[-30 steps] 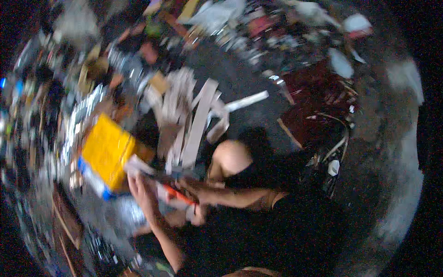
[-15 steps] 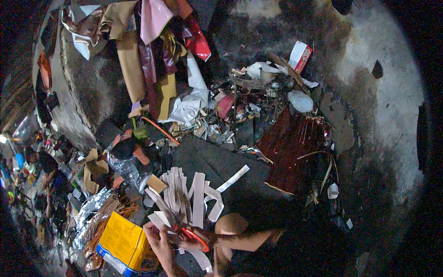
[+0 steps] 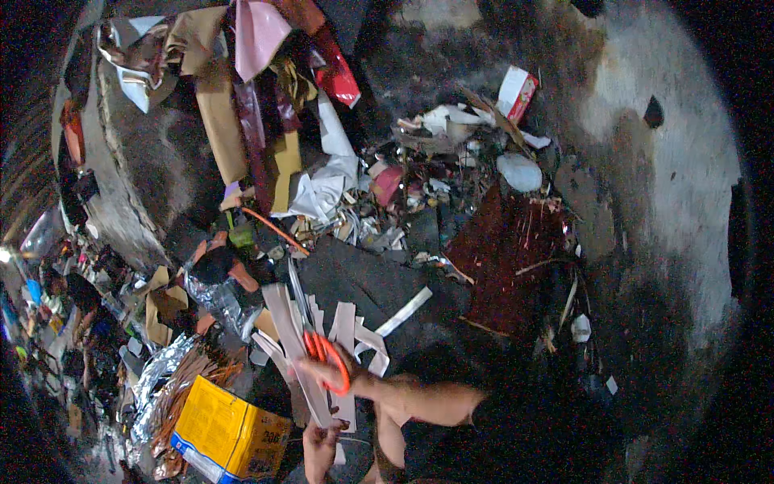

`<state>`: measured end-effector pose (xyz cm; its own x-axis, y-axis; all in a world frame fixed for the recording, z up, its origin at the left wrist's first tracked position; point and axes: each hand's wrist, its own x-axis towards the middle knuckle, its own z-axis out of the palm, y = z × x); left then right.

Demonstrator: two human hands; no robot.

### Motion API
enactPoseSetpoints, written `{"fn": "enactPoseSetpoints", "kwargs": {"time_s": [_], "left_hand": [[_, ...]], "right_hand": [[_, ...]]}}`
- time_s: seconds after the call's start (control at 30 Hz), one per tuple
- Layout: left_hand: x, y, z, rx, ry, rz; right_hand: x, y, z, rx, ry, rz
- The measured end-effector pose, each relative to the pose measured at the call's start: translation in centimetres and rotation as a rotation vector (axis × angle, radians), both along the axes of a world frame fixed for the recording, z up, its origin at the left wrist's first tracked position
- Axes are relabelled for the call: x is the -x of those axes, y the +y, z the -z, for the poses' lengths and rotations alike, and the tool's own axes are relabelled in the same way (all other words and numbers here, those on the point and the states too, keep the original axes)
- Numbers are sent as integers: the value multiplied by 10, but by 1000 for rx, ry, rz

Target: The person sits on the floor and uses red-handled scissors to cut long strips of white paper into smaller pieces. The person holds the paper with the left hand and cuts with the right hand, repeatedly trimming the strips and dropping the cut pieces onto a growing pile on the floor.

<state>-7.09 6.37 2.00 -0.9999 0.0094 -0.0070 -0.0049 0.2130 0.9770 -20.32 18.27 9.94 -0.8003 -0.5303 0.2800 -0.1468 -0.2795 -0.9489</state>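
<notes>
In my right hand point(image 3: 324, 373) is a pair of scissors point(image 3: 343, 367) with orange-red handles, its metal blades pointing away from me. The blades lie beside a long pale pinkish-grey strip point(image 3: 280, 310). Below, my left hand point(image 3: 319, 453) pinches the near end of this strip. More pale strips point(image 3: 344, 323) fan out behind and beside my right hand, some of them curled. My bare legs show just under the hands, partly covered by the strips and my forearm.
A yellow and blue box point(image 3: 218, 423) stands at the near left, beside brown shreds point(image 3: 193, 379) and crumpled silver foil point(image 3: 157, 375). Ahead lies a dark sheet point(image 3: 355, 270) with a white strip on it. Coloured sheets point(image 3: 222, 121) hang at the back left. A dark red sheet point(image 3: 508, 254) leans at the right.
The scissors have swung up so that their blades point away from me. My left hand has moved down and to the right, and a long strip now stretches up from it.
</notes>
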Motion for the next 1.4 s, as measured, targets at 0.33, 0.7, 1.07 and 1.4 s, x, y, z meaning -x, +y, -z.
{"fn": "enactPoseSetpoints", "kwargs": {"time_s": [0.33,0.7,1.07,1.4], "left_hand": [[116,-50,118,-160,196,-190],[93,8,184,326,153,-132],[154,18,186,805,478,12],[178,18,187,1089,346,-230]], "right_hand": [[117,8,127,-216,-139,377],[126,73,185,-380,-212,604],[116,49,180,-275,-17,722],[120,40,183,-293,-249,466]]}}
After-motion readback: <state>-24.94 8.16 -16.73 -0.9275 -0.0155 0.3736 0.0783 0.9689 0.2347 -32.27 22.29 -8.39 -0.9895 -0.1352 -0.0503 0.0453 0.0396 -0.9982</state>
